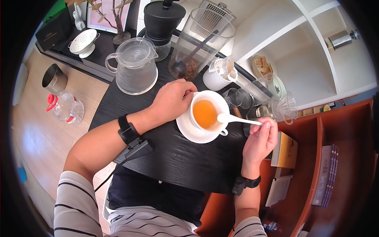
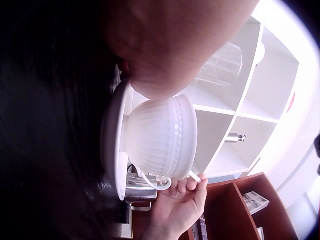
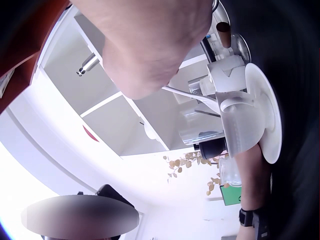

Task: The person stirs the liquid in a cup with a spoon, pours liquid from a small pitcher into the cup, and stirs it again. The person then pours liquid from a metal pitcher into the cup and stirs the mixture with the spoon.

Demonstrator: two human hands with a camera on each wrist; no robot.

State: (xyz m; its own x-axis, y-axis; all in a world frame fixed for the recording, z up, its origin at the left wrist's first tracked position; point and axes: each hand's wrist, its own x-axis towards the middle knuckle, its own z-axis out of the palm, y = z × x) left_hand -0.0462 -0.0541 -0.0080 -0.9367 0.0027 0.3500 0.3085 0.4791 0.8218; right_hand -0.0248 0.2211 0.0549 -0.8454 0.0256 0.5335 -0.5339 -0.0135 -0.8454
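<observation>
A white cup (image 1: 212,100) with amber liquid stands on a white saucer (image 1: 185,128) on the black table. Ribbed sides and a looped handle show on the cup (image 2: 160,135) in the left wrist view. My left hand (image 1: 173,100) holds the cup at its left side, fingers curled in at the rim; its fingertips are partly hidden. Between thumb and fingers, my right hand (image 1: 260,142) pinches the handle of a white spoon (image 1: 241,120). The spoon's bowl is inside the cup, by the right wall at the liquid's edge.
Behind the cup stand a lidded glass pitcher (image 1: 136,69), a tall clear container (image 1: 201,43) with brown contents, a black grinder (image 1: 164,19) and a white mug (image 1: 219,75). Glassware, including a ribbed glass dripper (image 1: 290,107), crowds the right edge. A wooden shelf (image 1: 304,166) adjoins there.
</observation>
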